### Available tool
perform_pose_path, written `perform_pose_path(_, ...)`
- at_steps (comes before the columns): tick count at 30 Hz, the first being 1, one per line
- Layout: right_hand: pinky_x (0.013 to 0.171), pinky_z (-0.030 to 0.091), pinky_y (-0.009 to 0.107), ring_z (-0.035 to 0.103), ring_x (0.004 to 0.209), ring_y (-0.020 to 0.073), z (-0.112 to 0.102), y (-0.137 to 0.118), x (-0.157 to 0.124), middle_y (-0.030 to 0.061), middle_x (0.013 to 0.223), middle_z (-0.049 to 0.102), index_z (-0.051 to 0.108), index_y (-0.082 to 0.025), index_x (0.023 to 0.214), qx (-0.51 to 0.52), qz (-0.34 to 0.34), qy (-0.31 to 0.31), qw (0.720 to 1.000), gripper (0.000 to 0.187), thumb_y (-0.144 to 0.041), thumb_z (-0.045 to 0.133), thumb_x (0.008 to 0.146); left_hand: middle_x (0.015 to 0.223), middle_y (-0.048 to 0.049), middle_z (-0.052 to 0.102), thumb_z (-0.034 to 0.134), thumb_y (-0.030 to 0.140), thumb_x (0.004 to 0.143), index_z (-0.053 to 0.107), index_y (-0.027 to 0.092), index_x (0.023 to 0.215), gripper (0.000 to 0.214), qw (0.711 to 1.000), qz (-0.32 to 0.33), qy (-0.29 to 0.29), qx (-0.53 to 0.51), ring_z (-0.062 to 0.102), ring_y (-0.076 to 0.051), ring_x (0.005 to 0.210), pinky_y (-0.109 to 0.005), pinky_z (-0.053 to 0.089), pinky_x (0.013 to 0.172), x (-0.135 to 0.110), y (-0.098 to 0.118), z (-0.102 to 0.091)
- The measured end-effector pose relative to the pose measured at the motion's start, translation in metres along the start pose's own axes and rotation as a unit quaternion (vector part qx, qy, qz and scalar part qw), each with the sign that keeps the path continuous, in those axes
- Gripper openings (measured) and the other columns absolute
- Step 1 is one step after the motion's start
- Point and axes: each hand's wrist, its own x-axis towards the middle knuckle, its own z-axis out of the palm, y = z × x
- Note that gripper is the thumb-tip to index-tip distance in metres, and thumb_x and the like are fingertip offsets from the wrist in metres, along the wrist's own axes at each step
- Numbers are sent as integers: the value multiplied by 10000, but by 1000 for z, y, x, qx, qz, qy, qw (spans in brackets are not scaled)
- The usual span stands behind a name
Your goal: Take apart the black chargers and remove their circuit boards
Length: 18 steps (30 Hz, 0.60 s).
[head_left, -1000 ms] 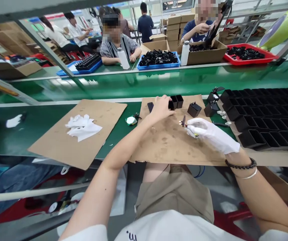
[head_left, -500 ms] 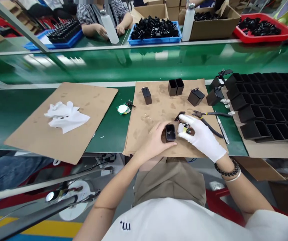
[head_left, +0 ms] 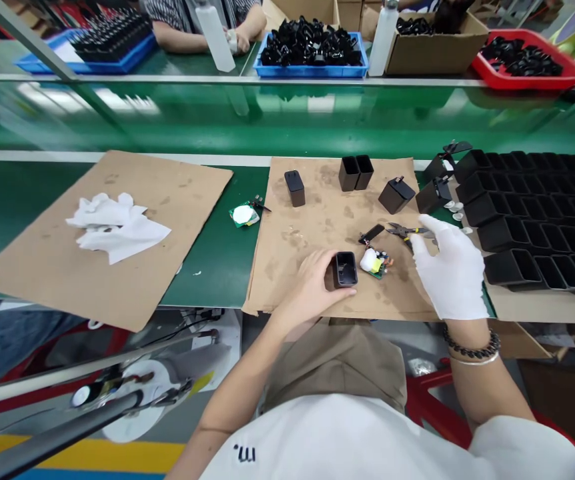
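My bare left hand is closed around a small black open-topped charger case, with its opening facing up. Just right of the case lies a circuit board with a white part and a yellow part, joined to a small black cover piece. My white-gloved right hand is over the handles of the pliers, thumb and forefinger apart. The glove hides most of the handles. Both hands are above the cardboard sheet.
Black chargers and two joined empty cases stand behind. Rows of black cases fill the right. Another circuit board and white gloves lie left. Beyond the green divider are a blue tray and a person's hands.
My right hand has left the circuit board and moved right to the pliers. The board now lies uncovered on the cardboard. My left hand keeps holding the case.
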Motion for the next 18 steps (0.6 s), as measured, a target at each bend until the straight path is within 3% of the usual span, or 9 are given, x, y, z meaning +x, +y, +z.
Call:
perform_pose_path(2,1055,544,497,674,1219,334,-6,-7,-1,139,1314,716,702,-219,1303,-15,-80,-92,992,375,-342,543,987,1318,-122,655,874,369,779,571,245,1306,620,1000,-6,-3,-3,611,-338,1262,-521,495,1085,0,1,-1)
perform_pose_path(5,979,554,441,665,1199,325,-5,-24,-1,121,1352,687,657,-292,1395,-75,-201,-235,948,454,-390,627,952,1329,-116,655,863,383,791,571,264,1314,611,1000,-8,-7,-3,609,-336,1273,-525,492,1094,0,2,-1)
perform_pose_path(7,903,553,430,674,1140,340,0,-35,6,155,1293,697,641,-277,1427,-135,-216,-270,929,477,-403,592,969,1321,-113,662,871,377,781,583,264,1304,608,1000,-8,-5,-6,614,-337,1269,-530,492,1099,0,2,-1)
perform_pose_path(10,834,551,424,703,1010,325,4,-43,25,150,1135,742,734,-245,1300,-134,-184,-295,928,395,-312,543,961,1273,-108,682,909,357,730,608,235,1260,621,998,-2,23,-51,649,-318,1210,-496,526,1069,0,0,-1)
perform_pose_path(13,827,579,402,720,894,262,-2,-35,44,85,1007,774,724,-246,1299,90,-116,-326,934,423,-295,608,896,1234,-108,687,916,419,712,609,206,1244,650,988,3,94,-121,673,-287,1164,-430,565,1021,-3,-2,-3)
perform_pose_path(16,833,620,391,750,931,248,-12,-24,46,78,1105,780,679,-242,1326,377,-12,-344,860,525,-468,701,852,1198,-103,679,891,486,731,620,200,1211,621,978,18,153,-140,670,-271,1150,-397,580,989,-8,3,-7)
perform_pose_path(18,843,642,435,766,1006,280,-18,-23,35,100,1248,751,663,-263,1323,484,38,-339,806,622,-633,694,824,1163,-93,671,895,470,731,632,203,1194,595,975,35,169,-137,662,-259,1123,-384,583,966,-12,11,-12)
